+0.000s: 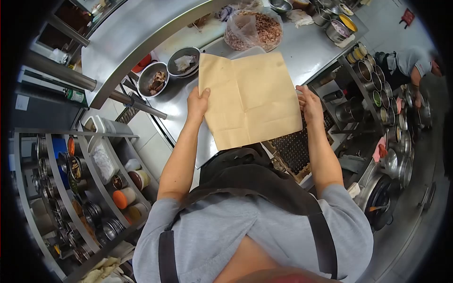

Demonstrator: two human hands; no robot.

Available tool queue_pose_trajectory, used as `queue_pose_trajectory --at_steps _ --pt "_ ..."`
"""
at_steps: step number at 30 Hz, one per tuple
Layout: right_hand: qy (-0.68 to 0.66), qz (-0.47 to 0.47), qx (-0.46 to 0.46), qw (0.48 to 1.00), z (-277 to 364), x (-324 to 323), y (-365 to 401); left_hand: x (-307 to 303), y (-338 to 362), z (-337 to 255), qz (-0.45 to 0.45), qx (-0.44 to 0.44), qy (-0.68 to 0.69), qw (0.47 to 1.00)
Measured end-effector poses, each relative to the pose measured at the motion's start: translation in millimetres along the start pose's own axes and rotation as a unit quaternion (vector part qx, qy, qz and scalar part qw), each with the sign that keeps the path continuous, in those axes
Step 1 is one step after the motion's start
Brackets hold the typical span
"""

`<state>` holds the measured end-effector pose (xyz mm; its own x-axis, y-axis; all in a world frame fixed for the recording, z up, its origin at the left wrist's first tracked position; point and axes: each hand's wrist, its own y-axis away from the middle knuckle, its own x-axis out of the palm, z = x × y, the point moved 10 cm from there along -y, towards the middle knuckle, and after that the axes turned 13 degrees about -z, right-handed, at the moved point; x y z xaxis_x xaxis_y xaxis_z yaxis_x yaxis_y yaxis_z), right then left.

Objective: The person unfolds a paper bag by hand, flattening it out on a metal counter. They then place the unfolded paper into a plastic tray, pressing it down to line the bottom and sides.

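Note:
A pale yellow, roughly square cloth [252, 101] with fold creases is spread out in front of my apron, over the near side of the steel table [306, 59]. My left hand [198, 104] pinches its left edge, thumb on top and the other fingers hidden beneath. At the opposite edge is my right hand [311, 106], fingers bent, with the fingertips right at the cloth's border. Just beyond the left upper corner stand a metal bowl [152, 92] with dark brown pieces and another bowl [196, 52] holding a whitish crumpled item.
A large clear bag of chopped brown pieces [269, 30] lies behind the cloth. Pots of food [337, 30] stand at the back right. Shelves of containers [75, 188] line my left. A black perforated mat [295, 146] is below right. Another person [410, 66] bends over pots at far right.

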<state>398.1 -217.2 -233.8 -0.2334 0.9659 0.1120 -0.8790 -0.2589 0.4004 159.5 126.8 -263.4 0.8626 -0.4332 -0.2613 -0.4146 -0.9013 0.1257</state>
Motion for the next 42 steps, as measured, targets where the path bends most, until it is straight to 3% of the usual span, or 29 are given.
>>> queue_pose_trajectory --at_steps 1,3,4,6,8,9,12,13,15,16,18,19,21,23,25,27,30,34,37,39,42 --pt "0.001 0.003 0.004 1.0 5.2 15.1 4.1 -0.9 -4.9 6.4 -0.014 0.011 -0.007 1.0" --pt "0.231 -0.027 -0.089 0.968 22.5 31.2 8.3 0.1 -7.6 4.9 -0.028 0.023 -0.018 0.999" --pt "0.167 0.036 -0.111 0.979 15.7 47.7 0.7 -2.0 -2.3 -0.2 -0.034 0.012 0.008 0.999" --pt "0.169 0.069 -0.117 0.976 28.4 52.0 -9.5 -8.0 9.7 -11.1 -0.045 -0.002 0.034 0.998" --pt "0.171 0.104 -0.168 0.965 49.0 57.2 -18.3 -18.5 30.0 -30.9 -0.052 -0.022 0.22 0.974" --pt "0.147 0.124 -0.191 0.963 67.0 59.7 -17.4 -25.5 39.9 -34.4 -0.06 -0.027 0.219 0.974" --pt "0.102 0.168 -0.176 0.965 96.1 72.1 -13.9 -36.5 53.3 -53.7 -0.026 -0.007 0.395 0.918" --pt "0.092 0.168 -0.153 0.97 98.5 75.8 -18.5 -39.7 50.3 -49.0 -0.035 -0.008 0.394 0.918" --pt "0.085 0.179 -0.125 0.972 94.2 84.9 -29.8 -7.6 43.0 -37.7 0.109 -0.172 0.619 0.758" --pt "0.048 0.159 -0.095 0.982 90.5 83.9 -42.3 2.5 35.6 -20.5 0.007 -0.273 0.551 0.789" --pt "-0.002 0.137 -0.068 0.988 86.2 81.6 -69.4 27.8 2.7 16.6 0.023 -0.187 0.518 0.835" --pt "0.0 0.147 -0.067 0.987 87.0 79.7 -77.2 40.4 -2.8 24.4 0.014 -0.183 0.521 0.834" --pt "-0.005 0.136 -0.079 0.988 96.8 69.0 -92.4 81.1 -1.0 18.2 0.116 -0.218 0.542 0.803" --pt "0.014 0.132 -0.096 0.986 109.3 52.8 -104.6 79.3 10.5 -7.0 0.109 -0.26 0.579 0.765" --pt "0.07 0.086 -0.179 0.978 130.1 27.6 -115.5 56.1 11.5 -25.6 0.076 -0.242 0.551 0.795" --pt "0.092 0.077 -0.192 0.974 134.5 14.0 -121.5 11.3 8.2 -39.9 -0.023 -0.117 0.388 0.914" --pt "0.15 0.073 -0.215 0.962 129.8 14.0 -127.1 -26.9 14.7 -45.3 -0.076 -0.044 0.282 0.956" --pt "0.135 0.104 -0.222 0.96 120.1 36.2 -128.5 -46.0 31.7 -48.0 -0.1 -0.062 0.214 0.97" --pt "0.138 0.13 -0.213 0.959 112.1 51.5 -125.0 -44.4 55.7 -47.1 -0.107 -0.145 0.278 0.944" --pt "0.147 0.139 -0.196 0.959 105.7 56.7 -127.2 -43.6 61.2 -39.9 -0.101 -0.079 0.151 0.98" --pt "0.176 0.154 -0.222 0.947 96.6 60.9 -139.2 -47.0 69.6 -27.4 -0.121 -0.049 0.161 0.978"
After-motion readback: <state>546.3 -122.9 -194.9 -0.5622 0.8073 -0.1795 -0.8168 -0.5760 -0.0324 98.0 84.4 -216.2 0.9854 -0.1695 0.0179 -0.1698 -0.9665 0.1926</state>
